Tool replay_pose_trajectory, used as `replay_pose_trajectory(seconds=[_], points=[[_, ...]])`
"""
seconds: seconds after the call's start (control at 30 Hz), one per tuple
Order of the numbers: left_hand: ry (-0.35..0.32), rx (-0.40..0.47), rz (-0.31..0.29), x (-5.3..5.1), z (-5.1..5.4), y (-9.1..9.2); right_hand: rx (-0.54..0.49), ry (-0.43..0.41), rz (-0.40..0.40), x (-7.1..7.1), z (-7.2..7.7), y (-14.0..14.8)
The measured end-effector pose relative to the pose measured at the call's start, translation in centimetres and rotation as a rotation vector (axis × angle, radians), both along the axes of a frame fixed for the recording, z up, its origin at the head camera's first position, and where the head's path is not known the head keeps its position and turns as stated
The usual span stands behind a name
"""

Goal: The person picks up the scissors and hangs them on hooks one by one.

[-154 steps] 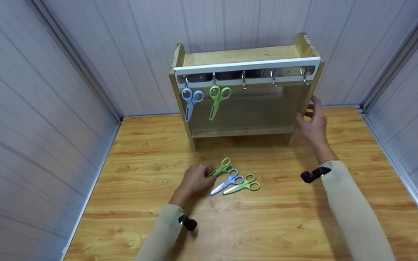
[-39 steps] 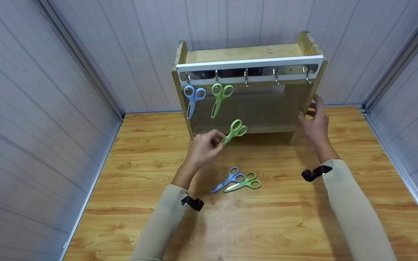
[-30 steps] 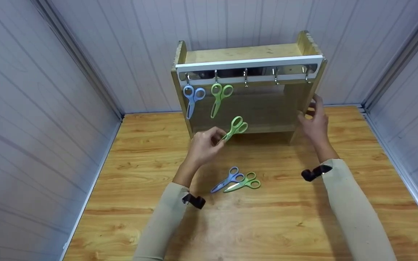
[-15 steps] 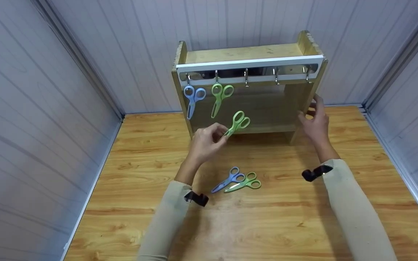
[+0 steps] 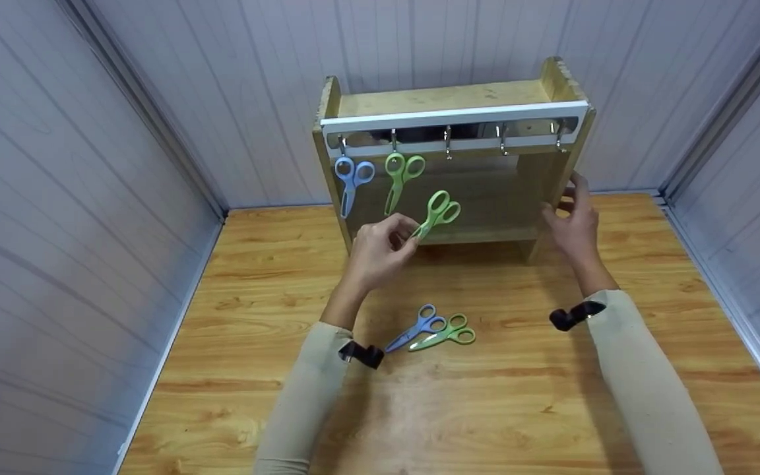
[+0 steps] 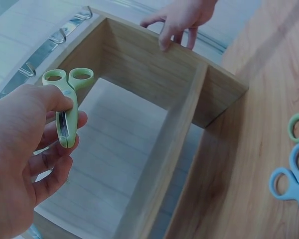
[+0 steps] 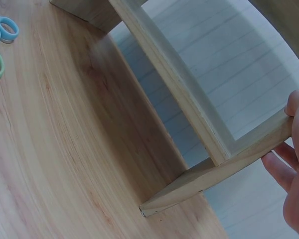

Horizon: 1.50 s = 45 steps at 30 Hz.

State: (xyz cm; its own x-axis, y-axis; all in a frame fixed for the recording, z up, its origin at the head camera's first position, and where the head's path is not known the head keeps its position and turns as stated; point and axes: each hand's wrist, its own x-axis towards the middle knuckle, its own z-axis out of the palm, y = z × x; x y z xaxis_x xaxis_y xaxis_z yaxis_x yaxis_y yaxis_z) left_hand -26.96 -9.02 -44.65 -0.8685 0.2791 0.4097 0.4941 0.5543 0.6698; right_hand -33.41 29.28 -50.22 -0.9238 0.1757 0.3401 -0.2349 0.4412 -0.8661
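Observation:
My left hand pinches green scissors by the blade end, handles up, in front of the wooden shelf. The left wrist view shows the thumb lying on these scissors. On the hook rail, blue scissors hang from the leftmost hook and other green scissors from the second. My right hand grips the shelf's right side panel, thumb in front and fingers behind; the right wrist view shows this hand at the panel edge.
Blue scissors and green scissors lie side by side on the wood-grain surface, in front of the shelf. Three more hooks, one of them the middle hook, carry nothing. Ribbed panel walls stand behind and at both sides.
My left hand has picked the green scissors up off the surface and raised them toward the rail, most recently up and slightly right. The right hand stays on the side panel.

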Motion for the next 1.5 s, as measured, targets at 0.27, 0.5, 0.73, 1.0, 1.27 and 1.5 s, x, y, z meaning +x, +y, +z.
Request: replay_pose_trajectory(seconds=[0.27,0.5,0.73,1.0,1.27,1.5], points=[[0.017,0.015,0.003,-0.2,0.7,0.3,-0.008,0.014,-0.018,0.2,0.0,-0.2],[0.035,0.03,0.003,-0.4,1.4,0.6,-0.003,0.007,-0.016,0.2,0.0,-0.2],[0.053,0.04,-0.01,-0.8,2.2,0.8,-0.003,0.004,-0.006,0.3,0.2,0.1],[0.064,0.077,-0.012,-1.3,2.8,1.0,-0.003,0.005,-0.005,0.1,0.1,0.1],[0.077,0.13,-0.015,-1.8,3.0,1.2,0.001,0.02,-0.016,0.0,0.2,-0.1],[0.073,0.171,-0.021,-1.9,3.2,1.5,0.013,-0.007,-0.006,0.2,0.2,-0.1]])
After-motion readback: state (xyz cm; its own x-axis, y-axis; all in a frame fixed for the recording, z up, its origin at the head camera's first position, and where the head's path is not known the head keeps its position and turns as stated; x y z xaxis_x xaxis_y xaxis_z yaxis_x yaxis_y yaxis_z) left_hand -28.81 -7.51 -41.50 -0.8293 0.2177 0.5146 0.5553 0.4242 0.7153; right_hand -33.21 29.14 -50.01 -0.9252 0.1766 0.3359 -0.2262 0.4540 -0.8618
